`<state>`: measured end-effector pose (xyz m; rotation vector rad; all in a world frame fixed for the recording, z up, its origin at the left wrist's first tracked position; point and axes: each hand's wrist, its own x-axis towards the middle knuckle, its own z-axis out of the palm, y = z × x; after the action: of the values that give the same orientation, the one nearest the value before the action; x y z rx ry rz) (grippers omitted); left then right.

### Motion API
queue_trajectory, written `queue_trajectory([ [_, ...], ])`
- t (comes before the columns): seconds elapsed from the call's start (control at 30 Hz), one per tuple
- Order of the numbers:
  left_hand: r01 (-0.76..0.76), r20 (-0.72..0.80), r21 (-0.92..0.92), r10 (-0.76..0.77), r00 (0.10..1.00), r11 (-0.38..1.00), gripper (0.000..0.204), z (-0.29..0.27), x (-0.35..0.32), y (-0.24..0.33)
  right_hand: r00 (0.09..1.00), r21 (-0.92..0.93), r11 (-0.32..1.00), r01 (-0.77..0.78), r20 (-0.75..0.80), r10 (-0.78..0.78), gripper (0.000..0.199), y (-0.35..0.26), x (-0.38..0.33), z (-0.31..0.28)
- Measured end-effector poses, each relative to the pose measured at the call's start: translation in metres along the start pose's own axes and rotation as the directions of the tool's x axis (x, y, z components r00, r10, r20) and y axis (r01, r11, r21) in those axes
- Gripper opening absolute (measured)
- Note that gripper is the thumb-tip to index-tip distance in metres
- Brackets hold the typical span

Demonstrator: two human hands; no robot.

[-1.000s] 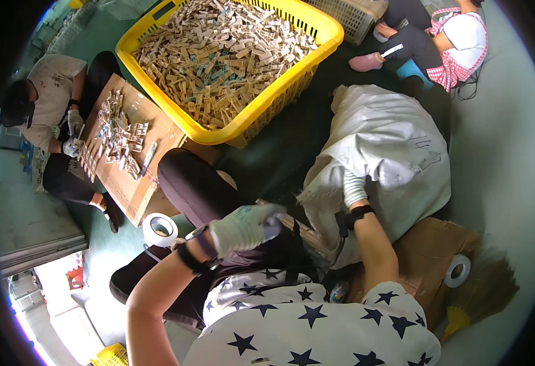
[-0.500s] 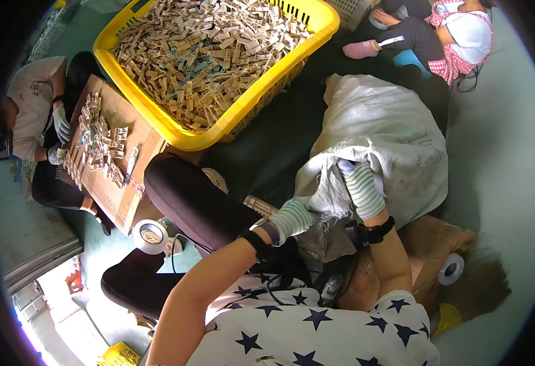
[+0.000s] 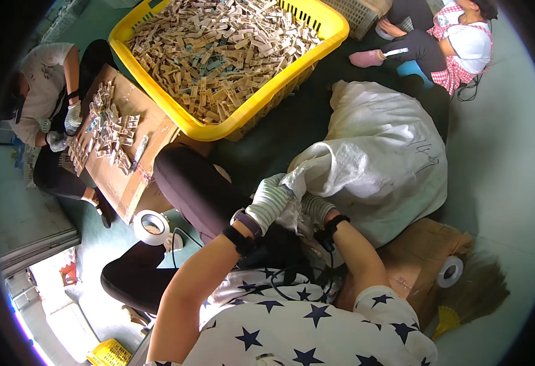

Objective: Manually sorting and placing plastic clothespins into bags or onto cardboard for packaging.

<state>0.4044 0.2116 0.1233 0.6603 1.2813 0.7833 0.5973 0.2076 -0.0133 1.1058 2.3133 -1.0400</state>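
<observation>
A big white woven sack (image 3: 389, 143) lies bulging on the floor in front of me, its mouth bunched and turned toward me. My left hand (image 3: 270, 200), in a striped knit glove, is closed on the edge of that mouth. Beside it, my right hand (image 3: 317, 208), in a matching glove, reaches under the loose sack cloth at the opening. The cloth covers its fingers, so their grip is hidden. What the sack contains does not show.
Ahead stands a yellow basket (image 3: 231, 119) heaped with small tan clip-like pieces. To the left, a co-worker in gloves (image 3: 72, 119) handles similar pieces on a cardboard box (image 3: 121, 189). Tape rolls (image 3: 151, 227), a broom (image 3: 478, 287) and another cardboard box (image 3: 426, 244) are nearby; another person sits far right.
My right hand has come down and left, toward my left hand. My left hand has moved up slightly and left onto the sack's edge. The sack mouth is pulled toward me.
</observation>
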Motion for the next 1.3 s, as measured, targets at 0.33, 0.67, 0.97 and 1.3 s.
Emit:
queue_trajectory([
  [0.33,0.008,0.023,0.250,-0.014,1.000,0.968,0.031,-0.024,0.015,0.018,0.937,0.266,0.923,-0.278,-0.138,0.322,0.050,0.005,-0.037,-0.053],
  [0.67,0.048,-0.086,0.173,-0.033,0.996,0.984,0.043,-0.038,0.040,-0.021,0.966,0.123,0.958,-0.260,0.031,0.258,0.055,0.020,-0.011,0.000],
  [0.97,-0.413,-0.102,0.311,0.462,0.881,0.856,0.046,-0.106,-0.136,0.043,0.956,0.304,0.912,-0.277,0.186,0.228,0.053,0.006,0.026,0.043],
  [1.3,-0.249,-0.923,-0.188,-0.084,0.376,0.950,0.090,-0.364,-0.180,-0.106,0.970,0.178,0.979,-0.102,0.236,0.058,0.048,0.015,0.025,0.036],
])
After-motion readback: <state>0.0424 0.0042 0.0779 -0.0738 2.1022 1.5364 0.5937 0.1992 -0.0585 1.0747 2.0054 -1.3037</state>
